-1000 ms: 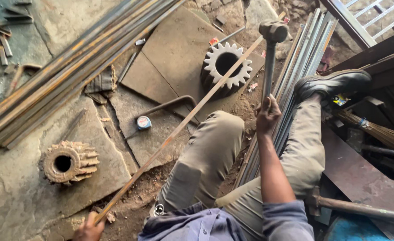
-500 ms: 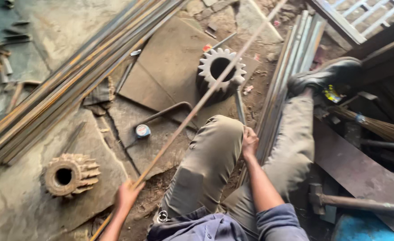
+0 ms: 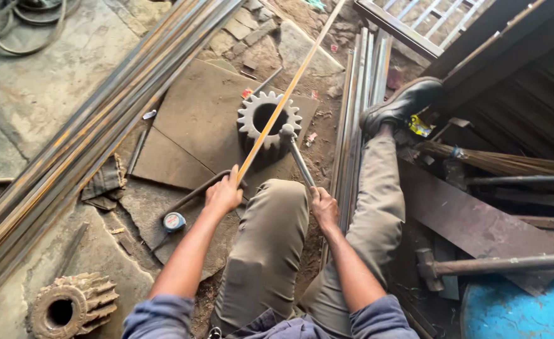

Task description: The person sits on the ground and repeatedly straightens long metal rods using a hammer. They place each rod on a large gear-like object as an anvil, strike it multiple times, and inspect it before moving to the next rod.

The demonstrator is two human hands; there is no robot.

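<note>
Hands both closed: my left hand (image 3: 223, 193) grips the long thin rod (image 3: 289, 89), my right hand (image 3: 322, 205) is wrapped round the hammer (image 3: 297, 157) handle. Rod runs from left hand up and away, across the top of the light toothed gear (image 3: 268, 119) just ahead of both hands. Hammer head sits right at the rod where it crosses the gear rim, touching or nearly so, can't tell which. Gear stands on a flat steel plate (image 3: 189, 138) on the floor.

Step, as I judge it: striking the rod over the gear, gear serving as anvil. Next blow calls for left hand holding the rod steady on the rim, right hand landing the head square on the rod, not the teeth.

Outward: tape measure (image 3: 174, 221) left of and below the left hand. Rusty gear (image 3: 69, 307) far lower left. Bundle of long bars (image 3: 82, 132) left of the plate. Flat strips (image 3: 358, 100) beyond the right hand, beside my outstretched leg and black shoe (image 3: 402, 103). Sledgehammer (image 3: 478, 267) far right.
</note>
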